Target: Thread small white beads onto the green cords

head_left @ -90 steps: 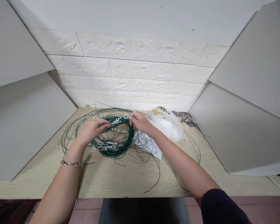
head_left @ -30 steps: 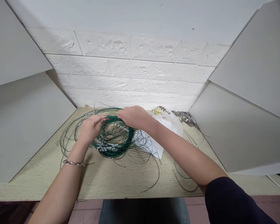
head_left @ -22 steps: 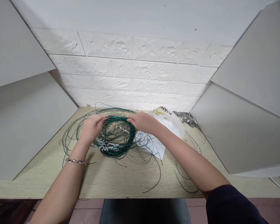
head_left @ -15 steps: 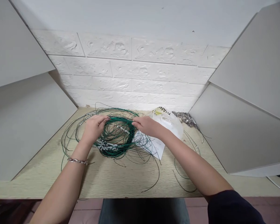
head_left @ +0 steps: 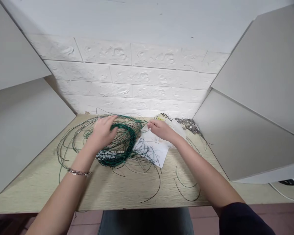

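On the table lies a loose coil of thin green wires (head_left: 131,138). White bead-like pieces (head_left: 110,154) are threaded on its near side. My left hand (head_left: 103,132) is over the coil's left part, thumb and fingers apart, with nothing visibly gripped. At the coil's right my right hand (head_left: 161,129) is closed, pinching green wire that runs left from its fingertips to the coil. How many strands it holds I cannot tell. Under and behind that hand are a white sheet of paper (head_left: 159,153) and a clear plastic bag (head_left: 170,121) with printed letters.
A pile of small shiny pieces (head_left: 189,125) sits in the back right corner. Loose wire ends (head_left: 187,198) curve across the table (head_left: 100,192) at the right. Grey panels (head_left: 247,130) close in both sides, and a white brick-pattern wall (head_left: 137,76) stands behind.
My left hand has let go of the wires and its fingers have spread. My right hand has moved right, away from the coil, drawing wire with it. The view has shifted slightly.
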A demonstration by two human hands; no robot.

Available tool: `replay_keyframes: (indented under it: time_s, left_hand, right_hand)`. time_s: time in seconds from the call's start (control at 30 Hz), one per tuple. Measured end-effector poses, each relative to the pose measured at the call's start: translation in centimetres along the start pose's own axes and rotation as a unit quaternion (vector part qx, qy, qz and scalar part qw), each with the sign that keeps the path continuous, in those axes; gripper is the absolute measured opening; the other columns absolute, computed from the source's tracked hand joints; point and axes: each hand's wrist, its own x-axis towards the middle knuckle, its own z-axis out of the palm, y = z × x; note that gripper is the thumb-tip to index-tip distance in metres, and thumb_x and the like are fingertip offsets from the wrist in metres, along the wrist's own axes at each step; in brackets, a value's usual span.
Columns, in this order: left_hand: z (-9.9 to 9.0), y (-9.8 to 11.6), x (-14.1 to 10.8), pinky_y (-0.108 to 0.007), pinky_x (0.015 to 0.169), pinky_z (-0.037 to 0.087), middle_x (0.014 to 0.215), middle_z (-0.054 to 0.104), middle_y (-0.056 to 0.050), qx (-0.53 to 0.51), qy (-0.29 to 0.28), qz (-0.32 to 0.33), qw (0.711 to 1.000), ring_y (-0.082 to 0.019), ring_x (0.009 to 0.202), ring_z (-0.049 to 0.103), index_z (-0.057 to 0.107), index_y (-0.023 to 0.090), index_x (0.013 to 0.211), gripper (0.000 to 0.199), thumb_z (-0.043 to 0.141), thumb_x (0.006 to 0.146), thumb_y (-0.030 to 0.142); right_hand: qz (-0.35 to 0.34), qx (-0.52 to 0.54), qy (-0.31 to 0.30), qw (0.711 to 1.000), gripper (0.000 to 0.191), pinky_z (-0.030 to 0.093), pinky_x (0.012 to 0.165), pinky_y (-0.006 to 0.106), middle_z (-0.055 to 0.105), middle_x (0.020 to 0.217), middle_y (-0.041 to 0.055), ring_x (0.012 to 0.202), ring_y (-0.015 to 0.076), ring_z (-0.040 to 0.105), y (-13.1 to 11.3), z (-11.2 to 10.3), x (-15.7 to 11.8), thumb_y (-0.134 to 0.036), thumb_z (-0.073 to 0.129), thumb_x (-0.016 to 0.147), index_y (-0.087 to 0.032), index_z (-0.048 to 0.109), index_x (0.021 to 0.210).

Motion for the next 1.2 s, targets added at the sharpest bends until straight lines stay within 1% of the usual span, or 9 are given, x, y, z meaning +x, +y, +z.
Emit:
replay_keyframes:
  time_s: [0.07,0.1,0.2,0.27,0.4,0.5,0.7,0.97,1.2]
  left_hand:
    - [-0.2,3.2,1.2,-0.04,0.097,0.03,0.124,0.049,-0.01,-0.021,-0.024,0.071,0.997,-0.023,0.114,0.043,0.037,0.014,0.127,0.049,0.038,0.083,0.036]
    - [-0.2,4.7,2.0,-0.037,0.093,0.034,0.12,0.053,-0.01,-0.043,-0.05,0.099,0.993,-0.022,0.11,0.047,0.041,0.014,0.124,0.046,0.037,0.084,0.037]
    - [0.6,7.6,4.2,-0.029,0.073,0.043,0.092,0.064,-0.009,-0.081,-0.164,0.145,0.972,-0.018,0.083,0.058,0.058,0.015,0.095,0.036,0.029,0.088,0.034]
    - [1.6,8.4,5.2,-0.027,0.067,0.042,0.079,0.064,-0.007,-0.081,-0.19,0.15,0.967,-0.017,0.072,0.058,0.059,0.015,0.082,0.035,0.027,0.088,0.029]
    - [3.6,9.1,5.8,-0.027,0.064,0.041,0.073,0.062,-0.007,-0.06,-0.19,0.134,0.971,-0.017,0.07,0.058,0.058,0.015,0.079,0.033,0.028,0.088,0.025]
    - [4.8,9.8,5.5,-0.029,0.066,0.042,0.077,0.063,-0.01,-0.034,-0.195,0.116,0.973,-0.019,0.074,0.059,0.058,0.014,0.084,0.033,0.028,0.088,0.027]
    - [6.2,10.4,5.4,-0.03,0.066,0.044,0.079,0.063,-0.012,0.011,-0.21,0.106,0.972,-0.021,0.076,0.061,0.057,0.014,0.086,0.035,0.026,0.089,0.031]
    - [7.7,10.2,5.3,-0.032,0.065,0.045,0.082,0.063,-0.011,0.01,-0.207,0.085,0.975,-0.023,0.077,0.061,0.056,0.016,0.088,0.037,0.024,0.089,0.035]
    - [7.6,10.1,5.6,-0.032,0.066,0.044,0.082,0.063,-0.011,-0.007,-0.202,0.071,0.977,-0.022,0.077,0.06,0.055,0.015,0.087,0.038,0.023,0.089,0.034]
  right_hand:
    - [0.002,0.029,-0.011,1.0,0.024,0.03,0.055,0.022,0.043,0.059,-0.004,0.056,0.009,0.039,0.3,-0.1,0.2,-0.03,0.034,0.084,-0.017,0.049,0.071]
    - [-0.006,0.027,-0.016,0.999,0.024,0.031,0.055,0.022,0.045,0.06,-0.0038,0.057,0.0091,0.039,0.5,-0.1,0.2,-0.03,0.033,0.084,-0.017,0.05,0.072]
    - [-0.035,-0.048,-0.007,0.998,0.023,0.031,0.058,0.022,0.05,0.065,-0.0022,0.061,0.01,0.043,1.0,-0.5,-0.1,-0.027,0.033,0.085,-0.017,0.051,0.074]
    - [-0.046,-0.132,0.007,0.99,0.022,0.032,0.059,0.022,0.054,0.072,-0.0003,0.067,0.0111,0.046,1.6,-0.8,-0.5,-0.027,0.033,0.087,-0.018,0.052,0.078]
    - [-0.071,-0.315,0.016,0.946,0.024,0.033,0.066,0.025,0.059,0.084,0.005,0.077,0.0145,0.052,3.7,-0.8,-0.9,-0.029,0.031,0.09,-0.018,0.053,0.091]
    - [-0.054,-0.385,0.013,0.921,0.026,0.033,0.068,0.026,0.06,0.086,0.0067,0.079,0.0162,0.054,5.6,-0.3,-1.0,-0.031,0.03,0.091,-0.017,0.052,0.097]
    - [0.006,-0.376,0.009,0.927,0.027,0.034,0.066,0.025,0.06,0.093,0.0067,0.084,0.0167,0.054,8.1,-0.3,-1.2,-0.034,0.03,0.091,-0.021,0.05,0.103]
    - [0.07,-0.361,0.006,0.93,0.029,0.035,0.06,0.025,0.06,0.091,0.0072,0.078,0.0172,0.055,9.0,-1.0,-1.1,-0.034,0.026,0.091,-0.021,0.049,0.104]
    - [0.137,-0.355,0.034,0.924,0.036,0.039,0.069,0.028,0.058,0.099,0.0139,0.087,0.0213,0.056,9.1,-1.5,-1.3,-0.008,0.027,0.083,-0.015,0.048,0.112]
